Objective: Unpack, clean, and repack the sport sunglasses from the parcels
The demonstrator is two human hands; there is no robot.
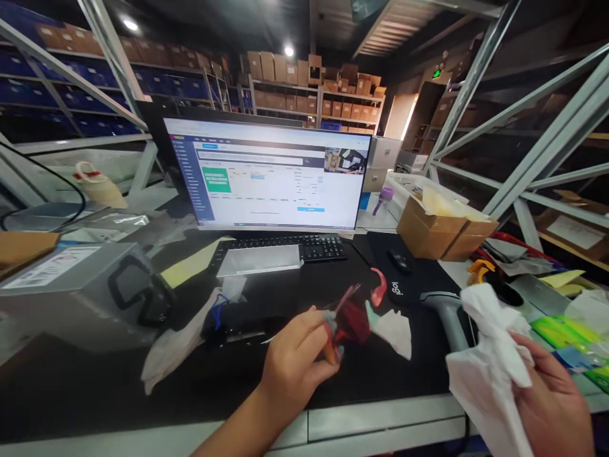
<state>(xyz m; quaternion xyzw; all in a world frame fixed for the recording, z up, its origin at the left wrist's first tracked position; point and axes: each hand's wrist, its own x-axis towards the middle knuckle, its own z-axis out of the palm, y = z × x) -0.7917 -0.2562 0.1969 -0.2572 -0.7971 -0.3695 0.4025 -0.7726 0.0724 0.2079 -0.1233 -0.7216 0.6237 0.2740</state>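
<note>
Here's your left hand [295,358], low at the middle of the desk, fingers drawn in to a pinch on a small orange-and-teal item [329,349], its outline blurred and partly hidden by your fingers. Right beyond the fingertips sits a dark red bundle [354,324]; whether you're gripping that too, I can't tell. Over to the right, your right hand [554,390] has its fingers closed on a crumpled white tissue [490,355], lifted at the desk's near edge, beside the grey scanner [447,317].

Down on the black desk mat [228,387], a pinkish-red curved piece [379,289] lies past the bundle, with a pale crumpled wrapper [394,330] just right of it. A shallow white tray [261,260] overlaps the keyboard [326,249], and the mouse [398,261] rests on its pad. A lit monitor [276,184] stands behind, a grey box [85,311] at left, an open cardboard box [431,231] at right. Beyond, carton-stacked shelves [285,82] line the dim room under ceiling lamps.
</note>
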